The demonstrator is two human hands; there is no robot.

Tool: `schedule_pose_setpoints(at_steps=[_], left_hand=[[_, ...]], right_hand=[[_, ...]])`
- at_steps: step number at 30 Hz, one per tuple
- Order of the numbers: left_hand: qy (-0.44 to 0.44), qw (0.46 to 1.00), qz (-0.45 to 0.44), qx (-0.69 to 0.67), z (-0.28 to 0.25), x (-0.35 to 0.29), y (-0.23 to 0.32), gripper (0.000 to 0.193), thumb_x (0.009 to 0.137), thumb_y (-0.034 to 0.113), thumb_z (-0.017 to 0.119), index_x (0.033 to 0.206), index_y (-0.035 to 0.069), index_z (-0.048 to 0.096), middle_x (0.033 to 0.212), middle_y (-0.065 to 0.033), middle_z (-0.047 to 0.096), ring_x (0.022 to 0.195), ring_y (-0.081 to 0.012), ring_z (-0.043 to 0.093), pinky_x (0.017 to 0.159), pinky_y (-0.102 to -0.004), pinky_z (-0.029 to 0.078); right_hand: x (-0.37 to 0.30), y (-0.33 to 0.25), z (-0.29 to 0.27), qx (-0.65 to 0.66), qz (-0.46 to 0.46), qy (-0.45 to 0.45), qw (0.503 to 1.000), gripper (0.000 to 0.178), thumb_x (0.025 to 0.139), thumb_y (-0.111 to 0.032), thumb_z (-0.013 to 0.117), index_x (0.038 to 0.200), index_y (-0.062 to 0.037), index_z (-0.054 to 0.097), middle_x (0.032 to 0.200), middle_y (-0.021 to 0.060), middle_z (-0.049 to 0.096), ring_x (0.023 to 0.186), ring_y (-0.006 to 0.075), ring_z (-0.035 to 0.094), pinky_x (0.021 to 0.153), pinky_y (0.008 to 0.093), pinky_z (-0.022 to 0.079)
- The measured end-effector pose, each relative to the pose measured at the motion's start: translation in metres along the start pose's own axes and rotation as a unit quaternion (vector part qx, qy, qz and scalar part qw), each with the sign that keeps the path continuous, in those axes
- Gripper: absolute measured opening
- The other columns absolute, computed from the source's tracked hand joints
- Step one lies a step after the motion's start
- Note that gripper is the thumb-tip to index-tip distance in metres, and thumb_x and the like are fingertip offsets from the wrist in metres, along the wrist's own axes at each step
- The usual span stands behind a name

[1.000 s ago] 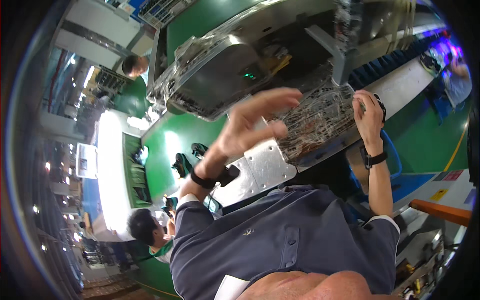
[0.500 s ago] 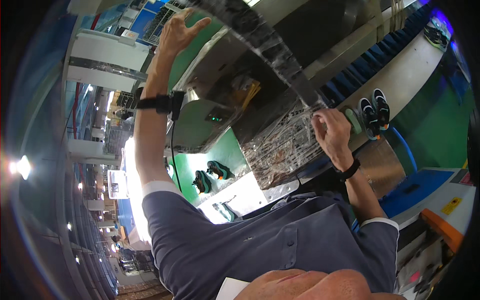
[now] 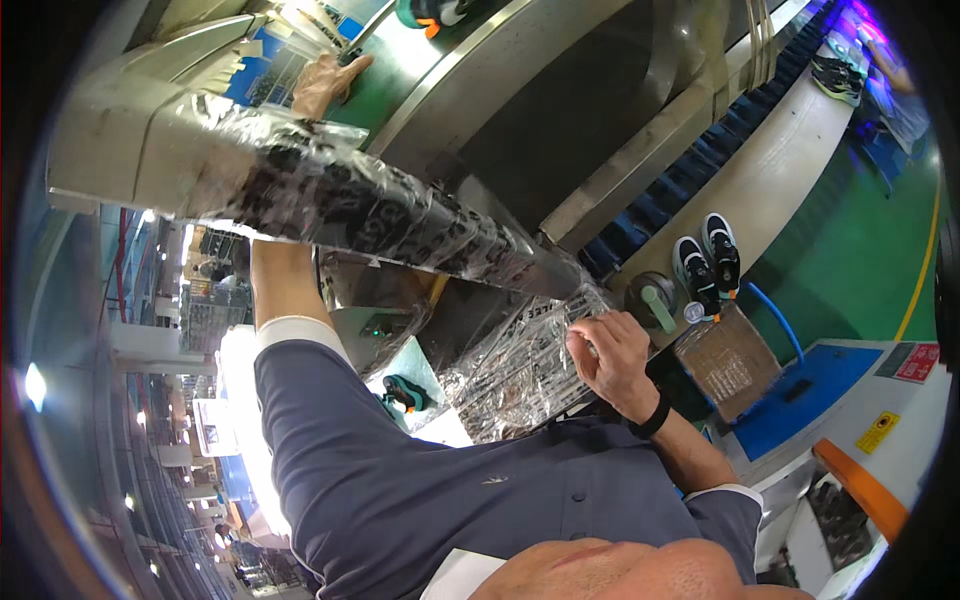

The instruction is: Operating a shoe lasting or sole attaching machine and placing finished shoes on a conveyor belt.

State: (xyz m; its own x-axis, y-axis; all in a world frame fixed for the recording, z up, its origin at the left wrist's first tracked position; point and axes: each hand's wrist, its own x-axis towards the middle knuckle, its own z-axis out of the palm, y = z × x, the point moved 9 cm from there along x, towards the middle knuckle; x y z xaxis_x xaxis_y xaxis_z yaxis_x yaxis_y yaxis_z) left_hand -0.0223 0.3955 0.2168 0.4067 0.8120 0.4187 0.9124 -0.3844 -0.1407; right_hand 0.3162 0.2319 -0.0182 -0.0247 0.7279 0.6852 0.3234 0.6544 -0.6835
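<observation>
The film lies along the bar, your left hand loosely spread beyond it, your right hand curled near its lower end, grip unclear; uneven tugging could tear it.

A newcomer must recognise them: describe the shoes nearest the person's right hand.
Find the pale curved ledge at right. Follow it down toward the right hand, to the shoe pair above the brown box. They are black and white with orange lower ends, unlike the shoes edged in yellow-green farther up.
</observation>
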Motion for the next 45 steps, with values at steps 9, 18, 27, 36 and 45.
schedule_pose_setpoints(at_steps=[9, 18, 27, 36, 45], left_hand=[[-0.03, 0.981, -0.175, 0.073, -0.028, 0.018, -0.046, 0.048, 0.071, 0.033, 0.074, 0.107, 0.002, 0.069, 0.096, -0.0211, 0.07, 0.091, -0.0331, 0.067, 0.082, -0.0417, 0.052], [0.134, 0.923, -0.26, -0.249, -0.181, -0.065, -0.048, 0.027, 0.085, 0.012, 0.066, 0.11, -0.001, 0.066, 0.096, -0.0086, 0.071, 0.077, -0.013, 0.069, 0.066, -0.0247, 0.057], [0.0, 0.843, -0.224, -0.489, -0.031, -0.145, 0.141, 0.021, 0.087, 0.011, 0.065, 0.106, 0.0, 0.068, 0.098, -0.0058, 0.069, 0.085, -0.0104, 0.065, 0.074, -0.0245, 0.053], [-0.038, 0.802, -0.264, -0.534, 0.129, -0.219, 0.165, 0.055, 0.095, 0.029, 0.06, 0.137, -0.002, 0.044, 0.133, -0.015, 0.055, 0.119, -0.0205, 0.053, 0.099, -0.0334, 0.043], [0.042, 0.956, -0.135, -0.257, 0.118, -0.285, 0.195, 0.068, 0.083, 0.021, 0.068, 0.14, 0.002, 0.036, 0.134, -0.0252, 0.048, 0.127, -0.0419, 0.043, 0.111, -0.0487, 0.03]], right_hand=[[-0.004, -0.004, 0.004, 0.006, -0.005, -0.017, 1.0, 0.017, 0.07, -0.002, 0.072, 0.081, -0.0074, 0.061, 0.068, 0.0059, 0.059, 0.062, 0.0249, 0.057, 0.057, 0.0349, 0.043], [-0.011, -0.006, 0.005, 0.061, 0.004, -0.046, 0.997, 0.02, 0.079, -0.009, 0.072, 0.097, -0.0051, 0.063, 0.078, 0.0078, 0.064, 0.066, 0.0231, 0.061, 0.061, 0.0343, 0.049], [-0.011, -0.106, 0.012, 0.345, -0.057, -0.089, 0.933, 0.089, 0.076, -0.037, 0.079, 0.142, 0.0003, 0.033, 0.142, 0.0175, 0.043, 0.127, 0.0276, 0.047, 0.105, 0.037, 0.038], [-0.066, -0.074, 0.041, 0.131, 0.036, -0.107, 0.985, 0.072, 0.075, -0.018, 0.078, 0.135, 0.001, 0.042, 0.125, 0.0233, 0.056, 0.112, 0.0385, 0.057, 0.095, 0.04, 0.047], [-0.011, -0.128, 0.045, -0.05, 0.114, -0.296, 0.947, 0.081, 0.07, -0.021, 0.08, 0.138, -0.0037, 0.039, 0.12, 0.0257, 0.058, 0.113, 0.0396, 0.057, 0.095, 0.0434, 0.045]])
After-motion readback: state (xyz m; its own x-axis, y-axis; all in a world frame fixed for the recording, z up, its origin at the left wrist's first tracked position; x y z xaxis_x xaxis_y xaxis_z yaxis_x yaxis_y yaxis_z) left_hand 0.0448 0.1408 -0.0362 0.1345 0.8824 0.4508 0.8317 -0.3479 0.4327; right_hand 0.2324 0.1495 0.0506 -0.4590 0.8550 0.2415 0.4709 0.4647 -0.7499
